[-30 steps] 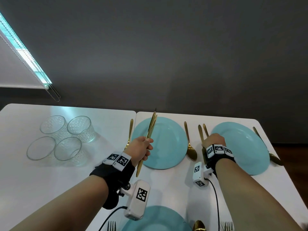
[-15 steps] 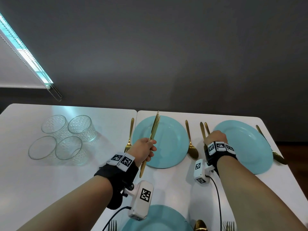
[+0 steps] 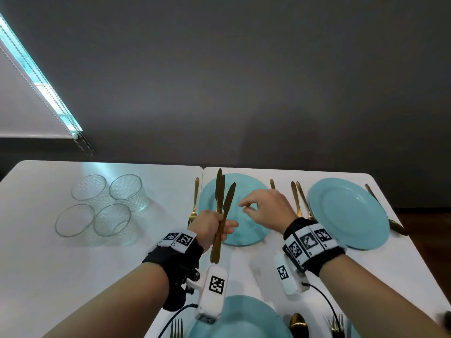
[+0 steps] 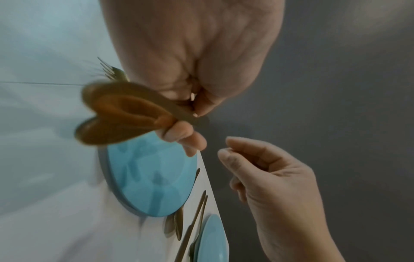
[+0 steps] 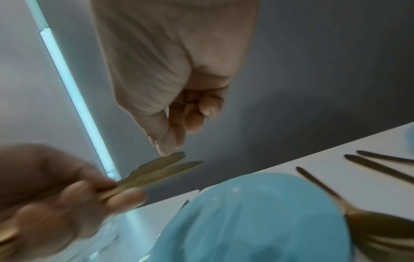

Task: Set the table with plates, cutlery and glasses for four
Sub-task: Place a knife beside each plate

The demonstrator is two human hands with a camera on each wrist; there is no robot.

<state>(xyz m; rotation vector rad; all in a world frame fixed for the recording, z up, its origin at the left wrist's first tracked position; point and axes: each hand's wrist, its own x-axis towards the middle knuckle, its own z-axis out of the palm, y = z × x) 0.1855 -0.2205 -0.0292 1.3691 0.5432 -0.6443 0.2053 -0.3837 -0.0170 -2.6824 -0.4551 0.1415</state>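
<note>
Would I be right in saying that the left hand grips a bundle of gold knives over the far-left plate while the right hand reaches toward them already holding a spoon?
Not quite: the right hand holds nothing. The head view shows its fingers bare as it reaches toward the gold knives gripped by the left hand over the far-left plate.

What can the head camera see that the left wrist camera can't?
Only the head view shows the four glasses, the near plate and both wristbands. Only the left wrist view shows the rounded handle ends of the knives from below. Both show the left hand gripping gold knives, the right hand reaching in holding nothing, and the far plate.
</note>
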